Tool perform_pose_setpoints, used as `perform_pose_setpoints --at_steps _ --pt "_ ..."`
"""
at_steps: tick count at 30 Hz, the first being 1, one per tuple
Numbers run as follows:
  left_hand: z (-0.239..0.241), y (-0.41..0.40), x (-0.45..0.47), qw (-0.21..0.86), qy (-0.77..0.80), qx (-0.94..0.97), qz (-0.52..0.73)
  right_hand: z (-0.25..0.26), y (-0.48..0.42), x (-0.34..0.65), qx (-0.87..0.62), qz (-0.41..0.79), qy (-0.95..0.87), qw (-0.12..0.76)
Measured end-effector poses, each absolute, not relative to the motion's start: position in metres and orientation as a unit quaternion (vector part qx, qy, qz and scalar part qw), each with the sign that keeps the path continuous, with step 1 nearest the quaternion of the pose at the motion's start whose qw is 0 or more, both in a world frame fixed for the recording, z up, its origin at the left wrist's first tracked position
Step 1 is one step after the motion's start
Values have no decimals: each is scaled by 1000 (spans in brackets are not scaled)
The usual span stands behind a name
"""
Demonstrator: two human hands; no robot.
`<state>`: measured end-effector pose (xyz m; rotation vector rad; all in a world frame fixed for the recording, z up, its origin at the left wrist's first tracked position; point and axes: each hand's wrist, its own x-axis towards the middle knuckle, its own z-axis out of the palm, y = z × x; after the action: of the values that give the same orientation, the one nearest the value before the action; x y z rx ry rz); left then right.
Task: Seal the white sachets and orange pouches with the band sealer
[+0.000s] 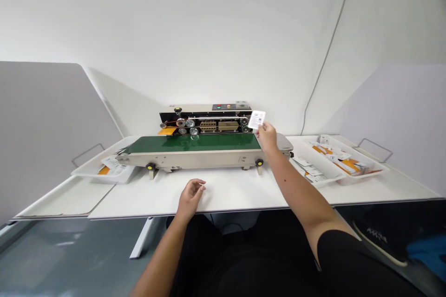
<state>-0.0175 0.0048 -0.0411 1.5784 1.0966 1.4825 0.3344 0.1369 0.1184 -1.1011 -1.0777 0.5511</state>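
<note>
A small white packet (257, 119) stands upright, slightly tilted, pinched between the fingers (264, 126) of the right hand (266, 138), which are clamped on its lower edge. Its printed face looks back toward the person, and the print is too small to read. Just beyond those fingers, on the far side of the packet, lies the end of the sealer (205, 119), with its wheels and black band rail. Directly below them runs the right end of the sealer's green belt (191, 145). The packet is in the air, touching neither.

The left hand (190, 197) is well apart, near the table's front edge and empty, its fingers (198, 186) curled loosely and slightly apart. They seem to rest on the white table (230, 190), though this view makes contact hard to judge.

Past the right fingers and to their right, two white trays (351, 167) hold more packets with orange markings. Far to the left of the left fingers, another white tray (88, 174) holds similar packets.
</note>
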Motion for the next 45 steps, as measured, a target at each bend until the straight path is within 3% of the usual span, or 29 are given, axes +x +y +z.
perform_pose_setpoints --at_steps 4,16,21,26,31,34,36,45 --pt "-44 6 -18 336 428 620 566 126 155 366 -580 255 -432 642" --pt "-38 3 -19 310 438 643 546 121 182 316 -600 358 -473 536" --pt "-32 -1 -17 300 440 644 549 125 166 310 -615 267 -504 545" --pt "-28 -4 -15 282 447 632 567 86 107 263 -498 11 -654 569" --pt "-35 -11 -17 232 464 572 635 6 46 177 -362 120 -861 336" --pt "-36 -15 -19 196 475 529 675 -21 28 144 -287 126 -928 199" --pt "-36 -15 -19 185 478 519 684 -27 23 135 -241 111 -951 155" --pt "-37 -10 -21 198 480 530 670 -28 16 152 -239 44 -940 242"
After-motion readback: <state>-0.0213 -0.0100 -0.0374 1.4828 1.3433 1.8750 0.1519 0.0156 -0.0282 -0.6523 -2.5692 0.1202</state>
